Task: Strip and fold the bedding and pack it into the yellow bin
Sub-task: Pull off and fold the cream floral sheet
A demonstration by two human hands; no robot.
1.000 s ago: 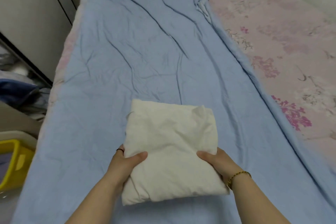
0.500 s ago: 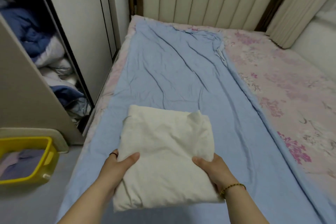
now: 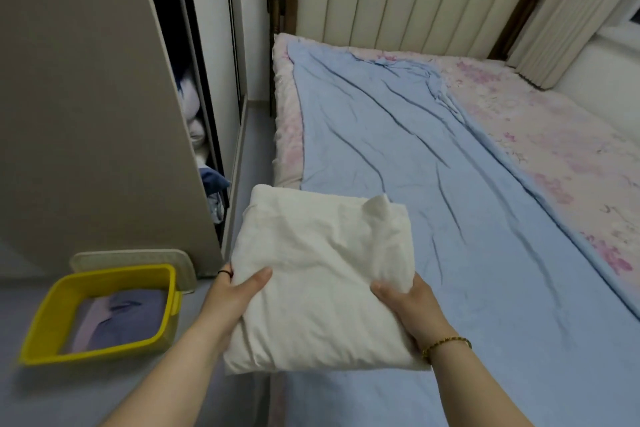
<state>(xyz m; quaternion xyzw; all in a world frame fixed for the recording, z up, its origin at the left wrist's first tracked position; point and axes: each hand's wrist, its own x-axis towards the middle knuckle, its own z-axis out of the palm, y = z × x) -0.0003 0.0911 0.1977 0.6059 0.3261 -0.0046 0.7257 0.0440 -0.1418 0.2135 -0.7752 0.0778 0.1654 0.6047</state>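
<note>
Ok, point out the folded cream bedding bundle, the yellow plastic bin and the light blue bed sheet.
folded cream bedding bundle (image 3: 322,274), head view, middle of its top face.
yellow plastic bin (image 3: 52,322), head view, its left wall.
light blue bed sheet (image 3: 398,135), head view, creased middle.

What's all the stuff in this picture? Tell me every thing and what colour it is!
folded bedding: one, white, held over the bed's near-left corner
yellow bin: one, yellow, on the floor at left
folded cloth: at least one, purple-blue, inside the yellow bin
lid: one, cream, standing behind the yellow bin
blue sheet: one, blue, spread over the bed's left part
floral sheet: one, pink, showing on the bed's right part
headboard: one, cream, far end
wardrobe: one, grey-beige, left
curtain: one, cream, upper right
left hand: grips the folded bedding's left edge
right hand: grips its right edge
</note>
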